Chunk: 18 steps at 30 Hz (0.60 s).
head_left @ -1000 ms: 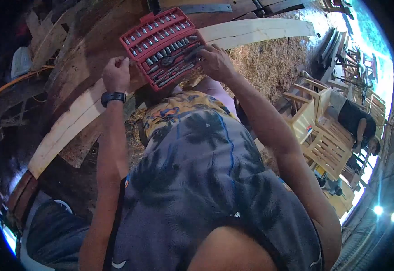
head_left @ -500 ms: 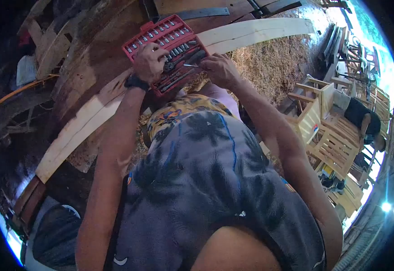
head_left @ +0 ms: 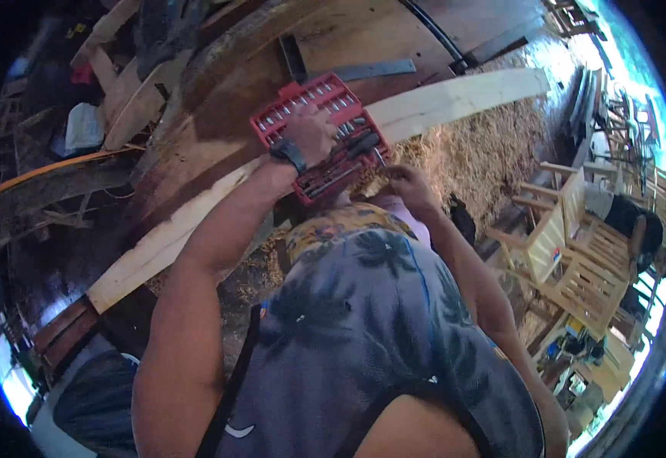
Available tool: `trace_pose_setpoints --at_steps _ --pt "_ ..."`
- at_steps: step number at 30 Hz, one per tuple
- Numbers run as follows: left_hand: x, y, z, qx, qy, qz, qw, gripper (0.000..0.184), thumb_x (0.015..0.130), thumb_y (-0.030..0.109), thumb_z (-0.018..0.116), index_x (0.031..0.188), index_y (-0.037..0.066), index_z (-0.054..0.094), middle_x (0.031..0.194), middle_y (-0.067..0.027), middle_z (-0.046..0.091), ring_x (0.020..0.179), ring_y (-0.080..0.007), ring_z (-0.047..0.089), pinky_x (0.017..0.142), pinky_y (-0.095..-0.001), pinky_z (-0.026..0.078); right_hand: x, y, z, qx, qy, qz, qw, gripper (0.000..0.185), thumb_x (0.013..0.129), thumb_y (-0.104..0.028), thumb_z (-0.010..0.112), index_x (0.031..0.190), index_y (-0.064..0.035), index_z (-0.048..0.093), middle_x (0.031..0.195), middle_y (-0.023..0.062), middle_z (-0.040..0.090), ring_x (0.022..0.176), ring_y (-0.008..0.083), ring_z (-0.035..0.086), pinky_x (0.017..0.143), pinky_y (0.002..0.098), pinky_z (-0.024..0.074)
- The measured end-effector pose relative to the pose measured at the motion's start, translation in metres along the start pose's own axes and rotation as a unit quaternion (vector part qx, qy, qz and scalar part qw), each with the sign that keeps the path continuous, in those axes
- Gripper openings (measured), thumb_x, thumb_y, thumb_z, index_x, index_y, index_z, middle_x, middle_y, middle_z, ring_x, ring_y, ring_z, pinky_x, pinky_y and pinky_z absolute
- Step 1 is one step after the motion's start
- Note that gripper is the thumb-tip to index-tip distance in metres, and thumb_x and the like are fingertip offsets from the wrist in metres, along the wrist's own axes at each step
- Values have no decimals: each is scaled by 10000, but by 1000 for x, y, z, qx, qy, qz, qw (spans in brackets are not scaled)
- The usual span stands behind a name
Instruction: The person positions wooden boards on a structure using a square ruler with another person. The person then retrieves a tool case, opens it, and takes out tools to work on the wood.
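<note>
A red socket-set case [head_left: 383, 136] lies unfolded, with rows of small metal sockets [head_left: 324, 94] in its far half. Across the sockets reaches my left hand [head_left: 311, 136], its fingers stretched out and partly blurred. A black-handled tool [head_left: 363, 143] sits in the near half, beside thin metal rods [head_left: 333, 181]. Just off the case's near right corner is my right hand [head_left: 413, 188], fingers curled together. A short shiny metal piece [head_left: 380, 157] shows close to those fingertips; whether they hold it is unclear.
A long curved pale board [head_left: 470, 98] passes beneath the case, above wood shavings [head_left: 474, 156]. A flat metal bar [head_left: 375, 69] lies beyond. Wooden furniture [head_left: 558, 221] stands right, with another person [head_left: 638, 225] beside it. An orange strip [head_left: 50, 174] runs along the left.
The view has shifted, so the case appears farther right and lower. My right hand has drawn back from the case's interior to outside its corner. My left hand's fingers have spread over the sockets.
</note>
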<state>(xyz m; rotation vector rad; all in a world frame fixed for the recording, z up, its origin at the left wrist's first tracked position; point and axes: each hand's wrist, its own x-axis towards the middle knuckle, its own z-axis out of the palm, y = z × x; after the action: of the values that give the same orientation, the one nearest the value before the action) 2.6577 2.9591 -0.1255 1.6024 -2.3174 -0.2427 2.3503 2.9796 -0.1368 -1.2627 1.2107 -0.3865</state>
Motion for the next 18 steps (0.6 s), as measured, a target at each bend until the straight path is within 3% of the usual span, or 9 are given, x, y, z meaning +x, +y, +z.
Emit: trace_pose_setpoints --at_steps 2,4,6,8,11,14,18 --pt "-1 2 -2 12 2 15 1000 152 785 281 719 799 131 742 944 -55 633 1023 -285 570 926 -477 414 -15 -2 -5 103 -29 77 991 250 859 -54 617 1092 33 611 958 126 661 903 248 660 821 370 535" --pt "-5 1 5 21 17 41 999 140 795 261 706 821 127 734 931 -71 632 1018 -285 576 936 -482 416 -31 2 -7 103 -40 -3 994 217 875 -40 597 1084 18 599 952 128 649 916 237 651 816 375 538" --pt "-11 -4 7 -16 43 42 998 112 806 213 695 845 108 709 945 -106 619 1003 -299 581 920 -474 436 -34 -4 -2 188 -42 36 981 194 893 -28 579 1083 11 593 972 132 642 929 232 644 813 380 540" --pt "-12 -5 7 -54 55 45 996 99 811 183 690 869 103 700 964 -115 613 981 -311 587 893 -464 453 -40 -18 -6 345 -21 189 919 181 915 -18 561 1090 12 592 1019 136 640 944 233 637 813 383 540" --pt "-15 -16 18 -122 95 62 986 107 835 154 678 919 89 683 987 -112 610 935 -334 595 864 -468 469 -31 -28 5 279 -54 173 943 193 925 -70 620 1083 37 592 1019 140 646 885 247 653 775 379 546" --pt "-12 -13 17 -163 59 47 984 122 861 151 669 956 74 667 1004 -109 611 939 -349 593 867 -479 468 -25 -39 16 254 -24 160 954 206 905 -89 669 1059 32 606 935 121 655 805 227 654 706 351 544" --pt "-9 -15 29 -155 65 -34 985 143 863 164 687 982 84 678 1079 -121 601 1064 -344 557 921 -472 452 -19 -72 29 246 4 160 956 211 885 -98 708 1039 17 621 867 105 660 723 198 655 653 314 539"
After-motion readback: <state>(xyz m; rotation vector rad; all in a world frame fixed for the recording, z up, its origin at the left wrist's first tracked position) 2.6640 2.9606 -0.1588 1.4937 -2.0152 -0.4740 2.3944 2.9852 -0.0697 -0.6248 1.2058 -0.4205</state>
